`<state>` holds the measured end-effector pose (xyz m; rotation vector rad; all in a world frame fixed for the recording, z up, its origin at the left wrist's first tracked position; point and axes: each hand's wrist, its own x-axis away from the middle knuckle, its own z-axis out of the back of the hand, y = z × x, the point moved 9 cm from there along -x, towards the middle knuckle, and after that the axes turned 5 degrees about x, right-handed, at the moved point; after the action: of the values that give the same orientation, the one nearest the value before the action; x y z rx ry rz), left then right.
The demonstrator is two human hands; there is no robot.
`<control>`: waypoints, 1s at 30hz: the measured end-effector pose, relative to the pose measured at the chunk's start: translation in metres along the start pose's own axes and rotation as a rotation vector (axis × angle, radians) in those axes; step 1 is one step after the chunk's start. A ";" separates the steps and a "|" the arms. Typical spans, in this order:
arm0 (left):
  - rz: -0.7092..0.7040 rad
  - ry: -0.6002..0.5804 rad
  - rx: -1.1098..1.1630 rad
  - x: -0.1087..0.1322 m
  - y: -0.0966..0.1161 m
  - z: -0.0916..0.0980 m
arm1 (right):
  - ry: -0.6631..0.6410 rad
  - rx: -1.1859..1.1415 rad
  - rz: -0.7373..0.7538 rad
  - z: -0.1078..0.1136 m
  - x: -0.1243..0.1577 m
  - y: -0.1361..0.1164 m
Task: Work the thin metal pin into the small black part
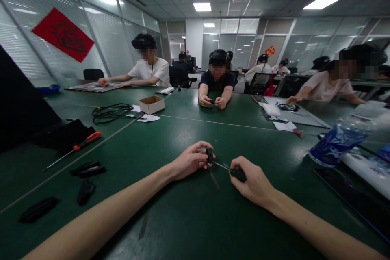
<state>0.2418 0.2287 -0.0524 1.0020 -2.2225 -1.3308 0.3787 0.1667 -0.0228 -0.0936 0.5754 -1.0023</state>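
Two bare hands work close together above the green table (158,138). The left hand (189,161) pinches a small black plastic part (209,155) between thumb and fingers, just over the tabletop; its exact form is too small to tell. The right hand (251,183) is closed around a small dark-handled screwdriver (236,173), whose thin metal shaft reaches across to the black part. Left of the hands lie an orange-handled screwdriver (87,141) and several black plastic pieces (85,192). Beyond the right hand, a clear water bottle (344,134) with a blue label lies on its side. Farther up the table sit an open cardboard box (151,104) and a coiled black cable (112,113), while a co-worker (217,77) sits opposite, with both hands around something small.
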 end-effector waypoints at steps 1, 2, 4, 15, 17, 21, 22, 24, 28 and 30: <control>0.006 0.005 0.005 0.000 -0.001 0.001 | 0.009 -0.001 0.008 0.001 0.000 -0.001; 0.013 0.011 0.010 -0.001 -0.001 0.001 | 0.018 -0.002 0.018 0.001 -0.001 -0.002; 0.028 0.025 0.020 -0.001 -0.002 0.003 | 0.029 -0.008 0.045 0.002 -0.001 -0.005; 0.042 0.099 0.043 0.000 -0.005 0.005 | 0.004 -0.025 0.087 0.004 -0.002 -0.013; 0.041 0.097 0.041 0.000 -0.006 0.006 | 0.011 -0.026 0.087 0.005 -0.002 -0.012; 0.030 0.097 0.031 -0.001 -0.007 0.007 | -0.010 -0.002 0.064 0.002 -0.002 -0.010; 0.030 0.096 0.030 -0.001 -0.007 0.007 | -0.015 0.007 0.056 0.002 -0.002 -0.009; 0.037 0.095 0.030 0.000 -0.007 0.007 | -0.017 0.022 0.041 0.001 -0.002 -0.007; 0.054 0.080 0.021 0.000 -0.008 0.006 | -0.004 0.031 0.031 0.001 -0.003 -0.006; 0.062 0.068 0.016 0.000 -0.008 0.005 | 0.004 0.027 0.039 0.002 -0.003 -0.006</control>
<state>0.2418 0.2287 -0.0617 0.9614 -2.1986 -1.2356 0.3737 0.1650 -0.0175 -0.0561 0.5654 -0.9722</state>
